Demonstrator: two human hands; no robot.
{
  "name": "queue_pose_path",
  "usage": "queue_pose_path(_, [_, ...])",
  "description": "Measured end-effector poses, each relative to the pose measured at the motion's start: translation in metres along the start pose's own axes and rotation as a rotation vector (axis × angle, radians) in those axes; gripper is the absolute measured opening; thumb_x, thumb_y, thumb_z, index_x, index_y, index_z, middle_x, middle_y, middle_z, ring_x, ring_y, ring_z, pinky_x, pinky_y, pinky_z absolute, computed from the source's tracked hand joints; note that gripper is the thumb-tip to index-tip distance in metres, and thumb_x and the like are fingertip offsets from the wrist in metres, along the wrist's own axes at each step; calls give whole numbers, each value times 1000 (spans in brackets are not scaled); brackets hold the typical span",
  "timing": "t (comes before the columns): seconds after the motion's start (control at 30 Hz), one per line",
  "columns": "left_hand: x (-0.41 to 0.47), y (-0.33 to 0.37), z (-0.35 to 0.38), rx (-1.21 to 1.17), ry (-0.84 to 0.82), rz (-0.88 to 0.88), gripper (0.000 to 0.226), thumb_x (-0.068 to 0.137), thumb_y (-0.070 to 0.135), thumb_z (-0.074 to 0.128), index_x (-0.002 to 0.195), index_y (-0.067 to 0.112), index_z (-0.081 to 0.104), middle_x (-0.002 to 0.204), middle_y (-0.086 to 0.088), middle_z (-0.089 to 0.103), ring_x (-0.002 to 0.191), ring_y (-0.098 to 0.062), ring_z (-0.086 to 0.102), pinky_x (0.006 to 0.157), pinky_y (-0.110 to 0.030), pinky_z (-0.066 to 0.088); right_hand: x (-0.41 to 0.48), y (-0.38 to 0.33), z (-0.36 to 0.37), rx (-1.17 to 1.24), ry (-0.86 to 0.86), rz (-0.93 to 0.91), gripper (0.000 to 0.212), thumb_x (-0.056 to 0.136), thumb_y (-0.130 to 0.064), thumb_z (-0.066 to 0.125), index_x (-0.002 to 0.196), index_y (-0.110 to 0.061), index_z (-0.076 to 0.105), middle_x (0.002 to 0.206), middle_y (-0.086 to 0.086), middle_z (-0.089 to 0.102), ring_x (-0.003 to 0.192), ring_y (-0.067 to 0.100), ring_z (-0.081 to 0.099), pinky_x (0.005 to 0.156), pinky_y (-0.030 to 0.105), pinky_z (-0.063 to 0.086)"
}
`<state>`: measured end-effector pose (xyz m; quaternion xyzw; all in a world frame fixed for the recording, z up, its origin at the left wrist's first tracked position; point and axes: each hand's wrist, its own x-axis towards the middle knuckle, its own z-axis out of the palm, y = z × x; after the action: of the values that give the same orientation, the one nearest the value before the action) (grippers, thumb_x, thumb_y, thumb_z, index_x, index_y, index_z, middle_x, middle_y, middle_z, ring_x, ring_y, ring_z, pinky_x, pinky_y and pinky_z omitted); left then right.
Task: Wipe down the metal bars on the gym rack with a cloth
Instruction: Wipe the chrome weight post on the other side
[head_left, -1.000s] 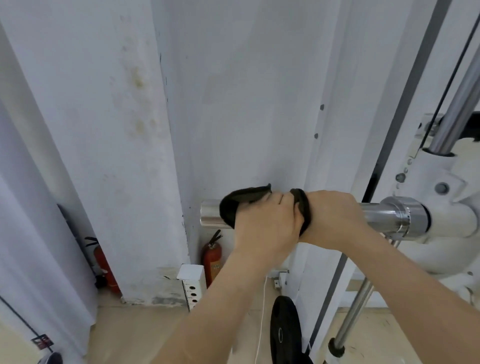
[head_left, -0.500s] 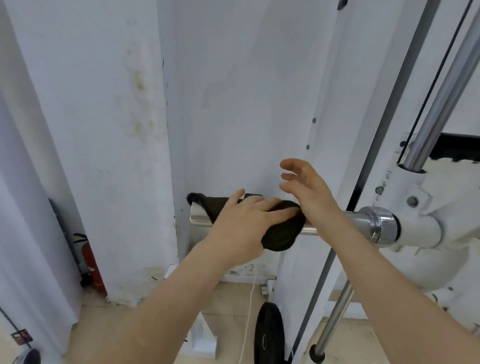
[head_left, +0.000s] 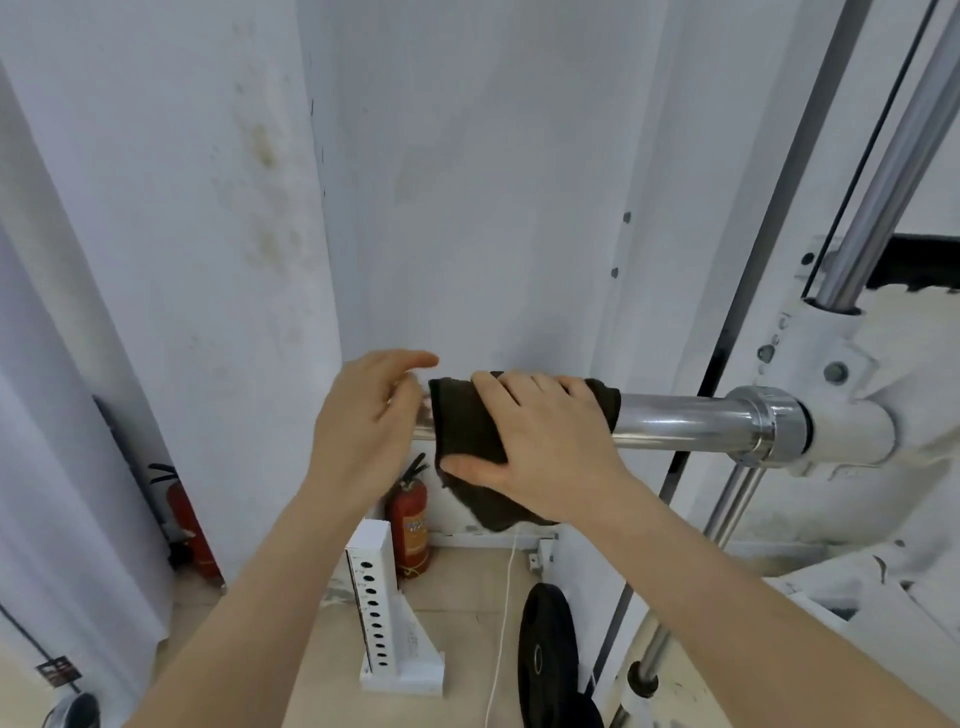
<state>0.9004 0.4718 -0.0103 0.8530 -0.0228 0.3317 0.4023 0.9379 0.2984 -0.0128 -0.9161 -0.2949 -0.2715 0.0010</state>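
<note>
A chrome horizontal bar (head_left: 680, 421) sticks out leftward from the white gym rack carriage (head_left: 852, 431). A dark brown cloth (head_left: 467, 431) is draped over the bar near its free end and hangs below it. My right hand (head_left: 545, 447) lies flat on top of the cloth, pressing it onto the bar with fingers pointing left. My left hand (head_left: 363, 431) hovers just left of the cloth at the bar's end, fingers apart and holding nothing. The bar's tip is hidden behind my left hand.
A slanted chrome guide rod (head_left: 893, 161) runs through the carriage at the right. On the floor below stand a red fire extinguisher (head_left: 410, 519), a white perforated bracket (head_left: 384, 613) and a black weight plate (head_left: 545, 660). A white wall (head_left: 467, 182) is close behind the bar.
My left hand let go of the cloth and moved left off it. My right hand came down from hovering onto the cloth, which now sits further right along the bar.
</note>
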Motion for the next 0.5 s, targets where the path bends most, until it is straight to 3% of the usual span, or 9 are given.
queue_pose_path(0.03, [5, -2, 8, 159, -75, 8, 31, 96, 28, 36, 99, 30, 67, 101, 11, 63, 97, -13, 57, 83, -27, 42, -5, 9, 0, -32, -23, -13, 68, 79, -72, 47, 128, -26, 48, 108, -4, 62, 96, 21, 60, 87, 41, 42])
queue_pose_path(0.1, [9, -1, 21, 394, -92, 17, 39, 97, 38, 29, 78, 26, 61, 81, 5, 56, 75, -19, 57, 67, -31, 43, -17, 43, -4, -77, -48, 78, 56, 76, -61, 61, 120, -27, 52, 99, -5, 62, 91, 20, 61, 85, 40, 44])
queue_pose_path(0.2, [13, 4, 22, 500, -54, -49, 49, 96, 40, 25, 58, 19, 47, 64, 0, 50, 55, -16, 46, 52, -28, 32, -37, 86, -22, -103, -118, 295, 38, 74, -55, 67, 95, -27, 50, 83, -8, 57, 78, 18, 60, 80, 37, 44])
queue_pose_path(0.27, [24, 12, 20, 565, -132, -168, 49, 96, 38, 28, 59, 15, 50, 61, -3, 50, 54, -15, 43, 54, -27, 31, -31, 83, -25, -138, -180, 326, 38, 73, -51, 69, 92, -27, 46, 83, -8, 57, 77, 18, 58, 78, 35, 44])
queue_pose_path(0.4, [56, 30, 12, 666, -488, -316, 32, 95, 29, 32, 75, 13, 50, 70, 0, 43, 74, -22, 46, 74, -31, 35, 10, 7, 7, -92, -20, 143, 38, 66, -42, 74, 92, -22, 55, 83, -2, 62, 75, 24, 61, 65, 34, 36])
queue_pose_path(0.43, [58, 29, 13, 733, -484, -249, 30, 96, 25, 32, 75, 13, 50, 69, 2, 41, 76, -22, 44, 78, -32, 35, 15, -8, 15, -80, 56, 97, 36, 65, -40, 76, 89, -20, 57, 79, -1, 62, 71, 24, 61, 63, 34, 37])
queue_pose_path(0.5, [39, 29, 22, 901, -302, 93, 29, 95, 23, 30, 73, 15, 47, 66, 5, 38, 71, -22, 39, 77, -35, 35, 12, -5, 21, -77, 189, 28, 33, 67, -34, 77, 90, -18, 60, 77, -1, 62, 69, 22, 60, 64, 35, 43])
